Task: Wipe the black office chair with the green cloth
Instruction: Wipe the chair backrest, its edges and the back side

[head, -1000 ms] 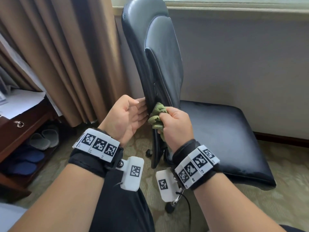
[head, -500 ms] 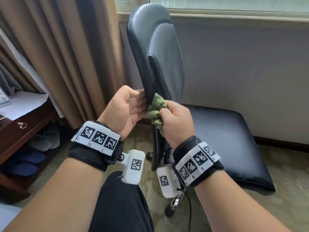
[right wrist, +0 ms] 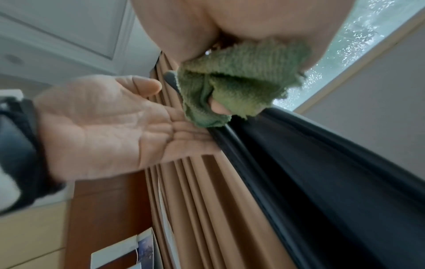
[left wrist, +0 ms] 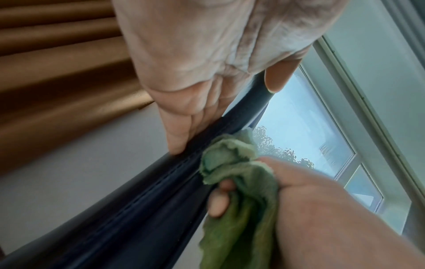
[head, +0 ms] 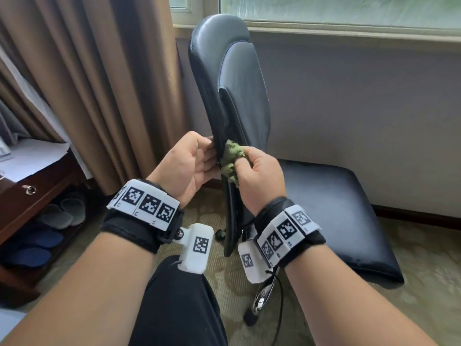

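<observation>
Right hand (head: 259, 171) gripped the bunched cloth (head: 230, 158), pressed against the near edge of the chair (head: 234, 96) backrest. Left hand (head: 189, 166) lay flat, fingers straight, bracing the backrest's left side. Over the last second the cloth had climbed slightly up the edge. Judged: edge wipe in progress; seat not yet addressed.

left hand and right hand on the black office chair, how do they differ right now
The left hand lies flat with straight fingers against the rear face of the black padded office chair's backrest edge and holds nothing; the right hand is curled round the bunched green terry cloth. The left hand touches the chair with bare skin; the right hand presses the cloth onto the edge from the front side. Both sit at about the same height on that edge, each wrist wearing a marker band.
</observation>
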The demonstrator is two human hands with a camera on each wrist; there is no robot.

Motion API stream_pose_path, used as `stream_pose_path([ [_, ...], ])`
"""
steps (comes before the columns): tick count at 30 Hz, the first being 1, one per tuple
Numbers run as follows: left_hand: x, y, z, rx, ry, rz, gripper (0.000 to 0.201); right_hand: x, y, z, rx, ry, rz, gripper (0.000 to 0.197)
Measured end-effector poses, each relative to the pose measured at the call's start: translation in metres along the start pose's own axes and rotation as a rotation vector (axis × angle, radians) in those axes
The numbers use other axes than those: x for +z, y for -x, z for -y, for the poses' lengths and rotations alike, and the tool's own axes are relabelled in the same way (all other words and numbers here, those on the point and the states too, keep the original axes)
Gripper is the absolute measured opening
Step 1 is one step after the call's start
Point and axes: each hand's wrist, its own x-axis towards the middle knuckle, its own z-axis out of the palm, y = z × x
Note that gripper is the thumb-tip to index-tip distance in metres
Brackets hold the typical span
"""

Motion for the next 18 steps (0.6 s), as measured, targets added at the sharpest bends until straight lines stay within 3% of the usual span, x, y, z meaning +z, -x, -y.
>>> stream_pose_path([
  [8,0.002,0.002,0.019,0.003,0.077,-0.011,0.056,0.02,0.044,-0.067,0.164,0.116,0.11,0.018],
  [13,0.003,0.004,0.043,-0.081,0.082,-0.073,0.074,0.031,0.058,-0.089,0.25,0.149,0.141,0.017],
  [18,0.002,0.004,0.069,-0.162,0.047,-0.113,0.057,0.042,0.062,-0.108,0.349,0.214,0.196,0.022],
])
